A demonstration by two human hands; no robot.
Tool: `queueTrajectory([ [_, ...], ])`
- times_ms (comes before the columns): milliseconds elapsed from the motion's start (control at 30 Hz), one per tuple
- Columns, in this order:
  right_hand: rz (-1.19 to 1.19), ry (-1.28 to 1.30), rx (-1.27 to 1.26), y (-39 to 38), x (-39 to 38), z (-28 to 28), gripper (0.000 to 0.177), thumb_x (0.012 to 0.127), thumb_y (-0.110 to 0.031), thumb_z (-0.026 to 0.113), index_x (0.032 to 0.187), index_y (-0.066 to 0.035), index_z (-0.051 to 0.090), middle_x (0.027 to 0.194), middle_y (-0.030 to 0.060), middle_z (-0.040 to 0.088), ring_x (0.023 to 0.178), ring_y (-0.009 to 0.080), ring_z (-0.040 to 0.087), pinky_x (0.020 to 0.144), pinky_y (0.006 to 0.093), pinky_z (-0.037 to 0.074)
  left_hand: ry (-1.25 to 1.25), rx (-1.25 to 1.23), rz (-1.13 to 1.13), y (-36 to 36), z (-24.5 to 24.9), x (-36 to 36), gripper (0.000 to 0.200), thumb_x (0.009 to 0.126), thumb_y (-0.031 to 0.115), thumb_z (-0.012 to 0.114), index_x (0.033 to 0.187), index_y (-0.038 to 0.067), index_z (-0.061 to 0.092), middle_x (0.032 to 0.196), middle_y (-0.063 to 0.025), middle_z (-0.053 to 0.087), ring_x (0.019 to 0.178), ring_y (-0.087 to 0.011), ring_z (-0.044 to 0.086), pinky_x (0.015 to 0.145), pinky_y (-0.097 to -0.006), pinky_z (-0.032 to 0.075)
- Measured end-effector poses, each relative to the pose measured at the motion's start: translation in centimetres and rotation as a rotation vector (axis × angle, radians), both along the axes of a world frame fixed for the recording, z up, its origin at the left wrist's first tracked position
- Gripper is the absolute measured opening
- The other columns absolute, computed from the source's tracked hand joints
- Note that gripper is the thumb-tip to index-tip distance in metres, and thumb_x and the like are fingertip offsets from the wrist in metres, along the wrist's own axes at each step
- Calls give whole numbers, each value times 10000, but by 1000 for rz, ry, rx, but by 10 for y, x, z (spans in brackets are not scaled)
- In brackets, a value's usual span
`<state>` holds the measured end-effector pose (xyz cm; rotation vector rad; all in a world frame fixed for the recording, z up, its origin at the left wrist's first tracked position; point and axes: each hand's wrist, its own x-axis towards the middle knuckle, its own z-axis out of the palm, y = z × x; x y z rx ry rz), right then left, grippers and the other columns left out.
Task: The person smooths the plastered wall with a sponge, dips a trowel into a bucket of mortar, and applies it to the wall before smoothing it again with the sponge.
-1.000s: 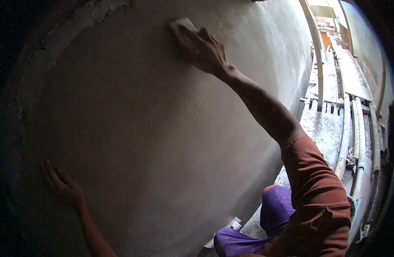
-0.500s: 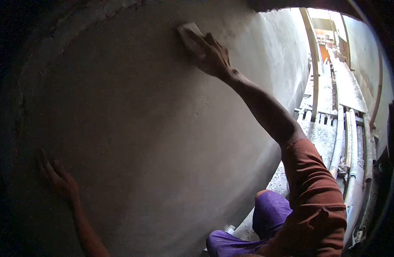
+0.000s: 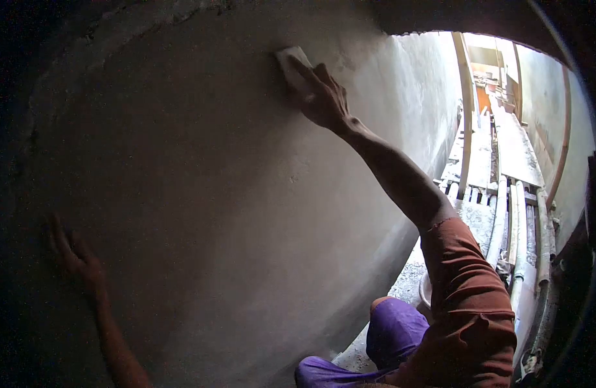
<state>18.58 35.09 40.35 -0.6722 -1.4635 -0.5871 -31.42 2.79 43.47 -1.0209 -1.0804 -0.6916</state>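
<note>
A grey plastered wall fills most of the head view. High on it, my right hand is closed on a pale rectangular pad, held flat to the surface. The palm side of that hand hides part of the pad, and I cannot make out what it is made of. Low at the left, in shadow, my left hand lies against the wall with its fingers apart and nothing in it.
Bamboo poles and boards run along the walkway at the right. An upright post stands near the wall's far end. Beside my purple-clad knee is a partly hidden light container.
The view has shifted slightly. My right hand has slid the pad a little to the right along the wall. My left hand sits slightly higher and further left.
</note>
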Motion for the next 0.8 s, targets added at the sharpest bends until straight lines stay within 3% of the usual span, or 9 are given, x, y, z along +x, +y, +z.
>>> queueTrajectory([
  [167,-54,110,-123,0,-13,57,659,938,-425,667,1533,-294,415,1255,177,572,1108,381,610,862,514,539,-13,-20,59,-7,0,-3,476,1114,292,349,1532,84,440,1574,-173,424,1462,-349,388,1212,-518,299],
  [233,110,170,-57,-3,-31,92,689,926,-430,689,1541,-300,405,1308,189,558,1110,395,613,866,523,534,-67,-5,-14,-3,-2,2,476,1115,288,337,1534,86,437,1577,-171,422,1467,-346,384,1208,-513,305],
  [333,-155,112,75,1,-56,68,674,933,-416,685,1539,-299,413,1348,198,550,1136,404,598,863,531,537,18,2,-26,-6,2,3,483,1118,305,322,1533,87,440,1577,-166,424,1468,-345,387,1198,-508,319],
  [433,79,21,127,-23,-38,12,689,897,-291,708,1526,-358,434,1192,165,574,1070,391,626,836,515,548,29,23,8,-2,4,10,487,1120,308,317,1532,79,437,1576,-171,423,1469,-345,386,1198,-513,317],
  [500,20,31,58,-9,-17,-7,700,897,-278,702,1534,-361,423,1183,159,574,1076,389,626,832,510,550,40,22,63,-6,2,11,491,1121,310,312,1532,71,434,1575,-176,422,1469,-345,386,1198,-519,314],
  [533,-44,36,-6,-14,-14,-3,712,897,-264,697,1541,-364,412,1175,153,574,1082,387,626,828,505,553,41,26,91,-7,1,11,493,1122,312,310,1532,67,432,1575,-179,421,1470,-345,385,1198,-522,312],
  [567,-79,-2,-43,-14,-12,10,747,871,-311,738,1539,-323,405,1361,202,521,1100,409,578,864,558,538,40,22,99,-10,0,9,493,1122,312,310,1532,67,432,1575,-179,421,1470,-345,385,1198,-522,312],
  [667,-30,158,-58,10,-11,64,724,883,-307,725,1532,-345,407,1349,172,533,1080,402,579,847,552,536,10,-13,65,-12,-1,1,494,1122,321,312,1533,73,430,1582,-183,407,1467,-349,389,1198,-524,311],
  [800,-52,182,32,11,-21,73,699,902,-318,706,1531,-351,404,1334,158,539,1066,401,578,837,552,532,-5,-3,54,-8,-1,-20,495,1121,328,314,1530,74,432,1589,-183,398,1465,-354,391,1200,-524,308],
])
